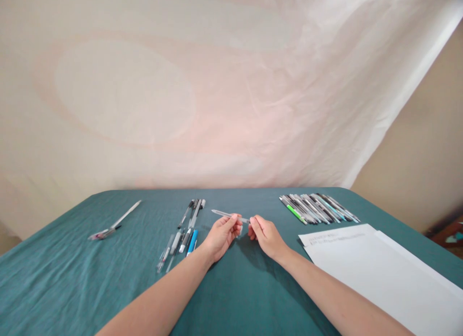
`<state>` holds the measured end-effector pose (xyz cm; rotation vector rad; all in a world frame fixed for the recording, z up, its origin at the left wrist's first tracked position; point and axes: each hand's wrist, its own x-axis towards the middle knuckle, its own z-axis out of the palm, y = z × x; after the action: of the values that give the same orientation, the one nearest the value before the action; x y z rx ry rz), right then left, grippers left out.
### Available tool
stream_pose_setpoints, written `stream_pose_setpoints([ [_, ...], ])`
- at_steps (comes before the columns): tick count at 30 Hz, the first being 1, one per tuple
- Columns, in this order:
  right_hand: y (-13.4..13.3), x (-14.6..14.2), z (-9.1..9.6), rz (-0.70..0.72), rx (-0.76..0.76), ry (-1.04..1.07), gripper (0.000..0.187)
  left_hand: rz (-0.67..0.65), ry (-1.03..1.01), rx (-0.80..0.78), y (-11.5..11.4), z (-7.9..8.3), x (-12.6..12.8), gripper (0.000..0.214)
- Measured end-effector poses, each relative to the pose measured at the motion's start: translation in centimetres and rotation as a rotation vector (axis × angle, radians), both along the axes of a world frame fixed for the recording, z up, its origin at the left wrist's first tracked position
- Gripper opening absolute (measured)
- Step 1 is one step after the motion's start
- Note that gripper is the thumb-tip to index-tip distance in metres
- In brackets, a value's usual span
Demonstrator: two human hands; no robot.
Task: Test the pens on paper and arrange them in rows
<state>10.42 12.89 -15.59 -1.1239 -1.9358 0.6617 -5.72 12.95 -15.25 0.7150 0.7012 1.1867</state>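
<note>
Over the middle of the table, a clear-barrelled pen [221, 213] lies across both my hands, its far end pointing left. My left hand [224, 234] pinches its barrel between thumb and fingers. At the pen's right end, my right hand [265, 233] is closed with thumb against forefinger; whether it grips the pen's tip or a cap there is too small to make out. Left of my left hand lies a loose group of pens, among them a blue marker [193, 242], a grey-white pen [176, 242] and a clear pen [196, 213].
A row of several pens [318, 208], one bright green [292, 209], lies at the back right. Sheets of white paper [379, 273] with faint scribbles cover the right side. At far left a long white stick-like thing [126, 213] lies with small pieces on the green tablecloth [72, 278].
</note>
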Motion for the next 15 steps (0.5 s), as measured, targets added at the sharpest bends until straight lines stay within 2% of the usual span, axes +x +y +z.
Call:
stream_pose_setpoints([
  [10,-0.28,0.00,0.35,-0.015,0.075,-0.048,0.027,-0.007,-0.011,0.012,0.10,-0.07,-0.19,0.017],
  [15,-0.26,-0.05,0.27,0.032,0.032,-0.005,0.030,-0.021,-0.008,0.018,0.01,0.10,-0.19,0.017],
])
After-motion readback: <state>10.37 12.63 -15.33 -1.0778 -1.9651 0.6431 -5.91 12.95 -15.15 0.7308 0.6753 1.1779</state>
